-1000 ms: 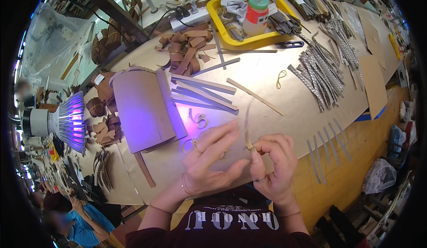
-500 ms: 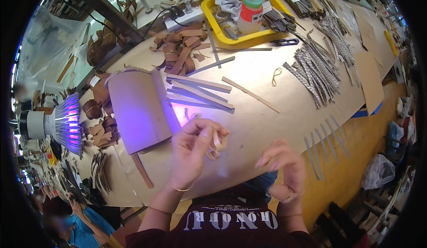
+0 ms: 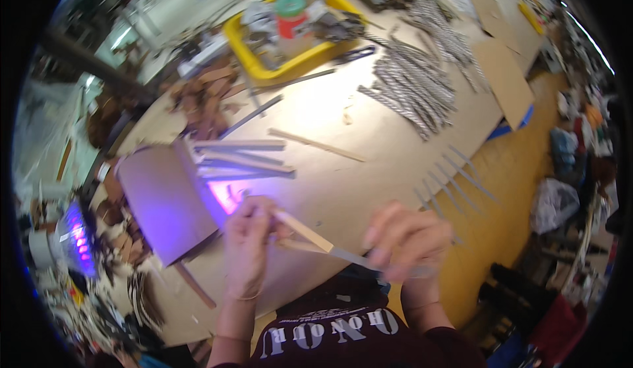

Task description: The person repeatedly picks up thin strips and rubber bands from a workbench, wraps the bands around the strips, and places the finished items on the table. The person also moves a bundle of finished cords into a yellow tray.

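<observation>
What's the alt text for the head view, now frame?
Two bare hands hold a thin wooden strip over a round wooden table: the left hand grips one end, the blurred right hand is at the other. Beyond lie a curved cardboard sheet lit purple, loose wooden strips and a yellow tray.

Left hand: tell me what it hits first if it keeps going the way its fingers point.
The left hand points up and away across the table; first in that line is probably the purple-lit cardboard strips, though depth is hard to judge.

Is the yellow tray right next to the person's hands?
No, the yellow tray sits far across the table, away from the left hand and right hand.
</observation>
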Available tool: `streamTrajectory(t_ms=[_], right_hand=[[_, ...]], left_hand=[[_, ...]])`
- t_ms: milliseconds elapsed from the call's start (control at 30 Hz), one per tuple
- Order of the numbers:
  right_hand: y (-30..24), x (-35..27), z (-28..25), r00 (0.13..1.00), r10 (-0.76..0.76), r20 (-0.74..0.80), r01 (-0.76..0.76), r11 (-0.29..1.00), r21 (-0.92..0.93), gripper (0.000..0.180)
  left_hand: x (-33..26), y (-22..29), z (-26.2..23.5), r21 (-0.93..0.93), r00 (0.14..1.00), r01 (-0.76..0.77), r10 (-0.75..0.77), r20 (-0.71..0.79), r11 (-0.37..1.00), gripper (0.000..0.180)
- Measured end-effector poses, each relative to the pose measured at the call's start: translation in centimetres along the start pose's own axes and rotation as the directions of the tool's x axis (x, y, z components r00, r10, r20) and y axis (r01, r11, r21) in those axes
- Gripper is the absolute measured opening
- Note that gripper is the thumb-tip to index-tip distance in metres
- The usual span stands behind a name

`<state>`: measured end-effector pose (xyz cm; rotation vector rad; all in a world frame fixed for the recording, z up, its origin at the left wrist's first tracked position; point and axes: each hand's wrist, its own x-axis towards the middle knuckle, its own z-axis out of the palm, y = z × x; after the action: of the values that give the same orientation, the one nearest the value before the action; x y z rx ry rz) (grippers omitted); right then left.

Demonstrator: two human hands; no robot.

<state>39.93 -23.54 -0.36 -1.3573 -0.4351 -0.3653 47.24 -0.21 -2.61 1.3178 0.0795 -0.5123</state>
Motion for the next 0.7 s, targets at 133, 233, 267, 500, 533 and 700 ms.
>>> streamTrajectory(t_ms=[133,233,267,500,533,700], right_hand=[[-4.5,-3.7,-7.8,0.917,-0.24,-0.319,0.285,0.953,0.102,0.016],[-7.3,-6.4,-13.3,0.792,-0.272,-0.547,0.164,0.957,-0.239,0.026],[-7.0,-6.9,-15.0,0.774,-0.157,-0.613,-0.146,0.899,-0.414,0.028],[-1.1,-5.4,-21.9,0.655,0.335,-0.677,-0.75,0.178,-0.637,0.043],[-0.6,-4.9,-22.3,0.668,0.352,-0.655,-0.734,0.167,-0.658,0.044],[0.3,-2.4,-24.6,0.435,0.462,-0.773,-0.789,-0.218,-0.575,0.069]], left_hand=[[1.1,-1.0,-1.8,0.084,0.981,-0.133,0.144,-0.132,0.987,0.02],[1.6,-2.0,-2.2,0.185,0.966,-0.194,0.22,-0.136,0.963,0.018],[1.6,-2.3,-2.1,0.254,0.966,-0.204,0.237,-0.107,0.945,0.018],[-0.3,-2.8,-0.1,0.508,0.972,-0.221,0.233,0.041,0.832,0.01],[-0.4,-2.9,0.0,0.62,0.947,-0.293,0.309,0.084,0.728,0.013],[-0.4,-3.4,-0.2,0.694,0.908,-0.385,0.383,0.169,0.608,0.008]])
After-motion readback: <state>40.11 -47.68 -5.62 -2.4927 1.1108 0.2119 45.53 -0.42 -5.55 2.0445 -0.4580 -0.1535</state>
